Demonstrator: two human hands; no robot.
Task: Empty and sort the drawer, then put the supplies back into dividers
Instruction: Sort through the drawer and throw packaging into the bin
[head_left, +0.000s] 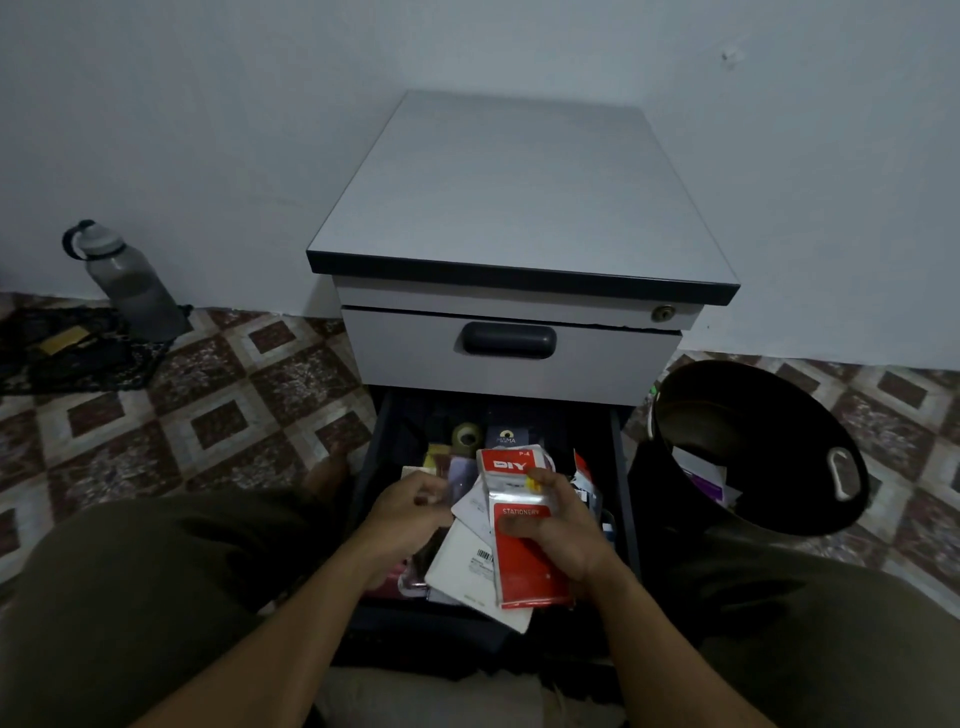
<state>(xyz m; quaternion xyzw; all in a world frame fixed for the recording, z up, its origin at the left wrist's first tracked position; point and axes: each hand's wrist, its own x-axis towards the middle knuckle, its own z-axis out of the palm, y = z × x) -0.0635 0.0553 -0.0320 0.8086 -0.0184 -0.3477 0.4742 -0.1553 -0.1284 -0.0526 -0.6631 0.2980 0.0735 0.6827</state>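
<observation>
Where the person's knees in olive trousers (145, 587) fill the near corners, both forearms reach forward over the open lower drawer (370, 457) of a small grey pedestal cabinet (519, 192). The right hand (563, 525) grips a red and white DIY stationery packet (522, 564), thumb pressed on its red front and fingers curled round its right edge, holding it upright just above the drawer's clutter. The left hand (410, 506) is just left of the packet with its fingers curled down among the loose items; I cannot tell whether it grasps anything. Under the packet lies a white mailer with a barcode label (467, 566), tilted and overlapping other papers. Farther back in the drawer sit a yellow item (434, 460), a greenish roll of tape (465, 436) and, just right of it, a dark box with a round logo (506, 435). Above the open drawer the upper drawer is closed, with a dark recessed handle (509, 340) at its middle and a keyhole lock (664, 313) at the far right of the cabinet's front. To the right of the cabinet a black bin (810, 499) leans toward the drawer, with papers inside. On the patterned tile floor (208, 395) to the far left a dark mesh bag (67, 358) lies flat, and a grey water bottle (130, 286) stands against the pale wall (208, 104).
</observation>
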